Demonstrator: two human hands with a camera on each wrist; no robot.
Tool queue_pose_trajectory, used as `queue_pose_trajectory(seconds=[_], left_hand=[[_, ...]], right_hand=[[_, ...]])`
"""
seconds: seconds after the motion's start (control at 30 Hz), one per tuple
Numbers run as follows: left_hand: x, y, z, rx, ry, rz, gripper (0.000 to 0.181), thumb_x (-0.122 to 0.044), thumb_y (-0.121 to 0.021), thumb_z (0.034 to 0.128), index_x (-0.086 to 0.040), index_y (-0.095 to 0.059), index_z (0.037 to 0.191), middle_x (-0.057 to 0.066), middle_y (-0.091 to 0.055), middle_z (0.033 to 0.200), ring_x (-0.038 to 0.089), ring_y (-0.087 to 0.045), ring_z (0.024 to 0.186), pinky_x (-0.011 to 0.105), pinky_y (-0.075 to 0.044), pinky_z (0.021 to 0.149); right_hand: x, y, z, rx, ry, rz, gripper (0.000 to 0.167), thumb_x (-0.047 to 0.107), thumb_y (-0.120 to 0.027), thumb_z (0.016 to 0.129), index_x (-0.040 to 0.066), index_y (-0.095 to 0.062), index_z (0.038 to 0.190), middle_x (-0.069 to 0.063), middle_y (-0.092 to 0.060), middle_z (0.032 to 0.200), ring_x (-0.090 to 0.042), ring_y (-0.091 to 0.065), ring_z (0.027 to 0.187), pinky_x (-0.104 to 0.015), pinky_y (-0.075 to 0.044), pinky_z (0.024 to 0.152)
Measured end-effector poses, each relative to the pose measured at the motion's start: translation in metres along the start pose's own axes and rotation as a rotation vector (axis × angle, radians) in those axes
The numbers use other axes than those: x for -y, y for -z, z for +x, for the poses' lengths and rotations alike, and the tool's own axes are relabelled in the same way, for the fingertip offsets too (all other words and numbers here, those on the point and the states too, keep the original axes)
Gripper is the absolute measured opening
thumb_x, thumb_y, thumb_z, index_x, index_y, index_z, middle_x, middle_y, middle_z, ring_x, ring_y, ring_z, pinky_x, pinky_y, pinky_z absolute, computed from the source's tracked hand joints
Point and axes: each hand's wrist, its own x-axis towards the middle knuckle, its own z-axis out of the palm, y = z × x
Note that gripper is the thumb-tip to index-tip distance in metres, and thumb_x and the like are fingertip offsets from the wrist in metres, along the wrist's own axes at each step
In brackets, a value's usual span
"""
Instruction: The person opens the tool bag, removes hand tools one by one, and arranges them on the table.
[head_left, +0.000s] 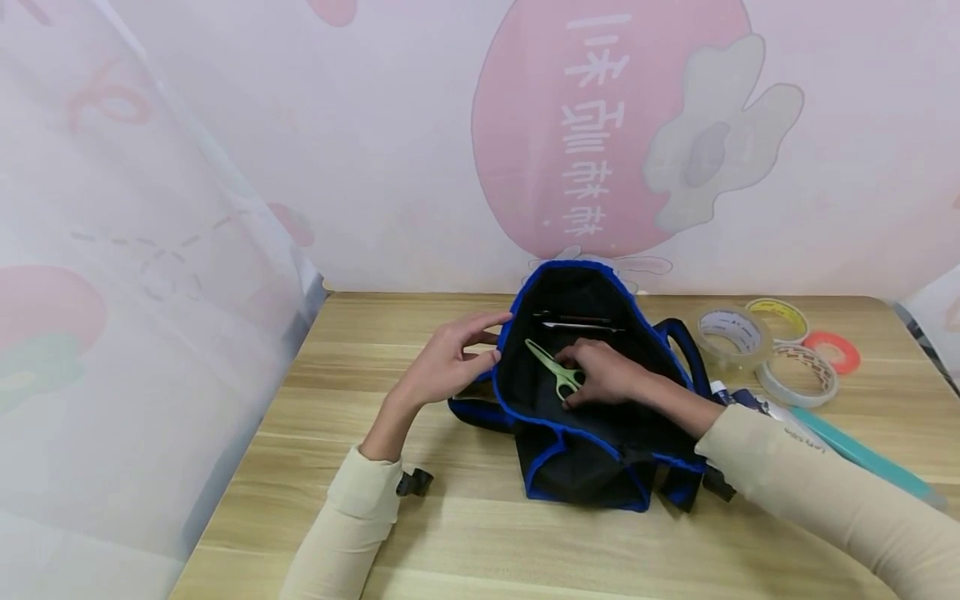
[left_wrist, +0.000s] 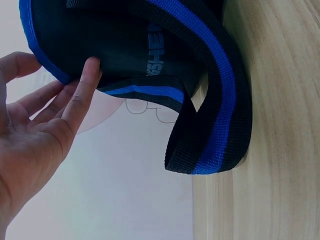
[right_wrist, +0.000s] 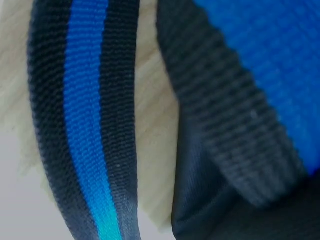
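Note:
A black bag with blue edging (head_left: 585,467) stands on the table, its wide mouth facing up toward the head camera. Inside the mouth, my right hand (head_left: 606,375) pinches the light green scissors (head_left: 551,364) near their finger loops. The blades point up and left in the head view. My left hand (head_left: 452,358) touches the left rim of the bag with fairly straight fingers; in the left wrist view one finger (left_wrist: 82,95) lies against its outer side. Two slim pen-like items (head_left: 581,322) lie deeper in the bag. The right wrist view shows only bag straps (right_wrist: 85,100) and black fabric.
Right of the bag lie a clear tape roll (head_left: 733,337), a yellow-cored roll (head_left: 780,319), a white roll (head_left: 798,375) and a red ring-shaped roll (head_left: 843,352). A long teal item (head_left: 870,454) lies partly under the right sleeve. A printed curtain (head_left: 405,150) hangs behind the table.

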Motion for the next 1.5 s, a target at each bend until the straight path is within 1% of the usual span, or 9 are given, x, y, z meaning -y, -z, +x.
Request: queue_pose_trajectory(seconds=[0.1,0.3,0.4,0.53,0.83,0.97,1.17,1.37,1.5], left_hand=[[0.001,0.0,0.0,0.002,0.008,-0.005,0.055,-0.005,-0.063,0.1022,-0.007,-0.055,0.156,0.013,-0.054,0.162,0.037,-0.069,0.131,0.046,-0.064,0.099],[0.002,-0.001,-0.001,0.007,0.013,-0.009,0.055,-0.004,-0.063,0.1022,-0.007,-0.055,0.157,0.012,-0.053,0.162,0.037,-0.068,0.133,0.044,-0.065,0.099],[0.002,-0.001,-0.001,0.007,0.008,-0.004,0.056,-0.004,-0.062,0.1022,-0.008,-0.054,0.157,0.011,-0.053,0.162,0.036,-0.068,0.134,0.043,-0.065,0.098],[0.002,0.0,-0.001,0.003,0.005,0.008,0.056,-0.004,-0.062,0.102,-0.008,-0.055,0.157,0.011,-0.054,0.162,0.036,-0.068,0.133,0.044,-0.065,0.098],[0.003,0.002,-0.002,0.006,-0.006,0.006,0.056,-0.004,-0.062,0.1023,-0.007,-0.054,0.157,0.013,-0.053,0.162,0.038,-0.067,0.134,0.044,-0.064,0.099],[0.003,0.003,-0.001,0.007,-0.005,0.011,0.056,-0.004,-0.062,0.1025,-0.008,-0.054,0.158,0.012,-0.053,0.162,0.037,-0.067,0.135,0.044,-0.064,0.099],[0.003,0.004,-0.002,0.005,0.004,0.011,0.055,-0.004,-0.062,0.1024,-0.008,-0.055,0.157,0.011,-0.054,0.162,0.036,-0.067,0.135,0.046,-0.064,0.099],[0.003,0.003,-0.002,0.004,0.013,0.009,0.056,-0.004,-0.062,0.1023,-0.009,-0.055,0.157,0.01,-0.054,0.161,0.035,-0.067,0.135,0.046,-0.064,0.1],[0.003,0.003,-0.002,0.004,0.014,0.01,0.056,-0.004,-0.062,0.1026,-0.01,-0.055,0.157,0.01,-0.054,0.162,0.035,-0.067,0.135,0.047,-0.064,0.1]], right_hand=[[0.011,0.006,-0.008,0.005,-0.009,0.021,0.082,0.043,-0.097,0.076,0.012,-0.066,0.145,-0.008,-0.068,0.125,-0.023,-0.065,0.112,-0.04,-0.058,0.092],[0.07,0.048,-0.042,0.004,-0.023,0.025,0.073,0.026,-0.096,0.08,0.004,-0.066,0.143,-0.014,-0.069,0.123,-0.027,-0.065,0.109,-0.041,-0.057,0.089],[0.083,0.064,-0.055,-0.028,0.0,0.018,0.07,0.022,-0.094,0.082,0.003,-0.067,0.143,-0.013,-0.07,0.121,-0.028,-0.066,0.109,-0.044,-0.058,0.091],[0.086,0.081,-0.069,-0.084,0.04,0.019,0.068,0.019,-0.093,0.082,0.003,-0.066,0.143,-0.012,-0.071,0.12,-0.03,-0.067,0.113,-0.05,-0.059,0.096],[0.094,0.116,-0.11,-0.175,0.03,0.025,0.07,0.02,-0.094,0.081,0.008,-0.067,0.144,-0.005,-0.069,0.117,-0.02,-0.063,0.104,-0.038,-0.053,0.087],[0.091,0.127,-0.127,-0.209,0.018,0.054,0.072,0.021,-0.094,0.082,0.008,-0.065,0.147,-0.005,-0.068,0.119,-0.02,-0.062,0.105,-0.04,-0.054,0.087],[0.081,0.139,-0.151,-0.275,-0.001,0.005,0.075,0.022,-0.097,0.079,0.01,-0.065,0.146,-0.003,-0.07,0.121,-0.02,-0.063,0.109,-0.042,-0.057,0.088],[0.065,0.144,-0.176,-0.288,-0.057,0.019,0.072,0.019,-0.097,0.08,0.009,-0.065,0.144,-0.008,-0.071,0.129,-0.026,-0.065,0.116,-0.051,-0.062,0.095],[0.05,0.144,-0.192,-0.316,-0.053,-0.025,0.073,0.017,-0.097,0.079,0.01,-0.065,0.144,-0.01,-0.071,0.134,-0.026,-0.068,0.116,-0.04,-0.064,0.09]])
